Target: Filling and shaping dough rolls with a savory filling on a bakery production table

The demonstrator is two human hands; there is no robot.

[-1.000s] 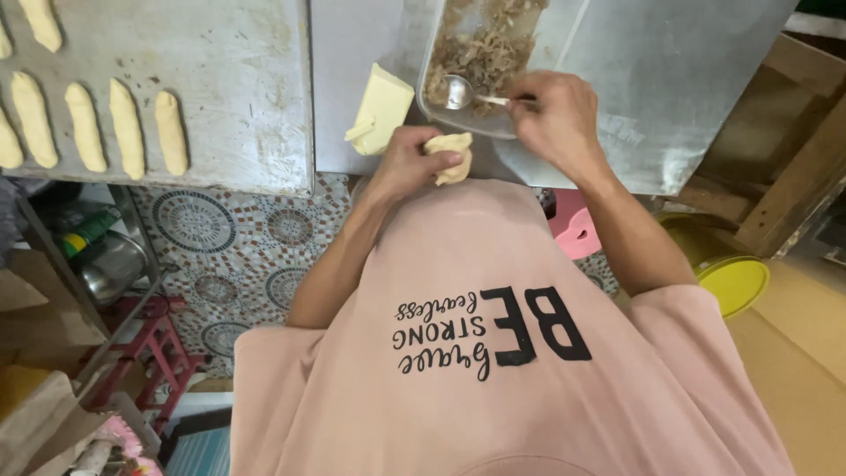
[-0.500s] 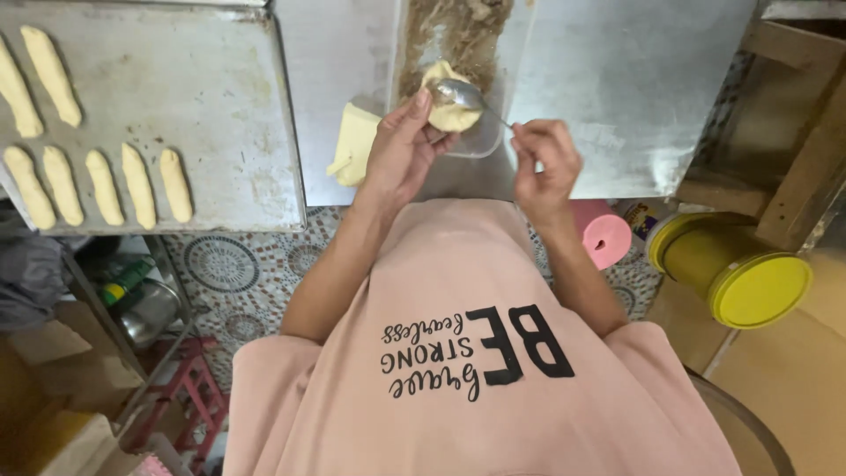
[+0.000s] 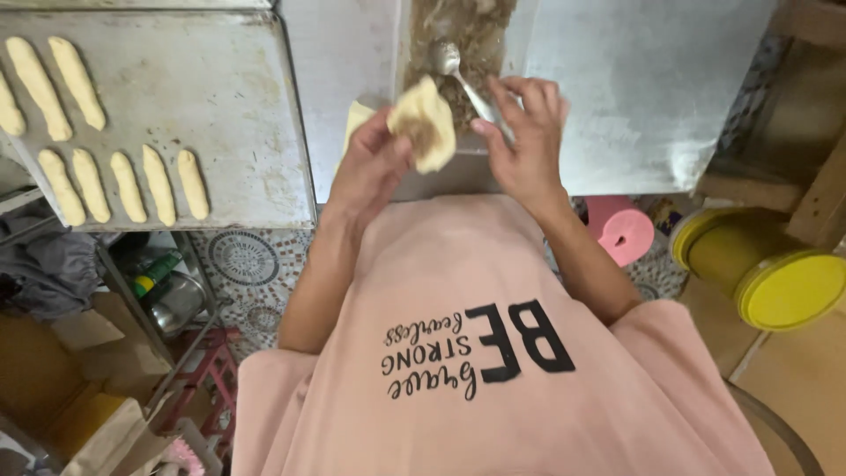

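Both hands [image 3: 370,167] [image 3: 524,145] around dough piece [image 3: 426,123]

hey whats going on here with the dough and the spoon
A person in a pink shirt holds a flat piece of dough in the left hand, with brownish filling on it. The right hand holds a spoon whose bowl is over a container of filling. On the left, a metal tray carries rows of shaped dough sticks.
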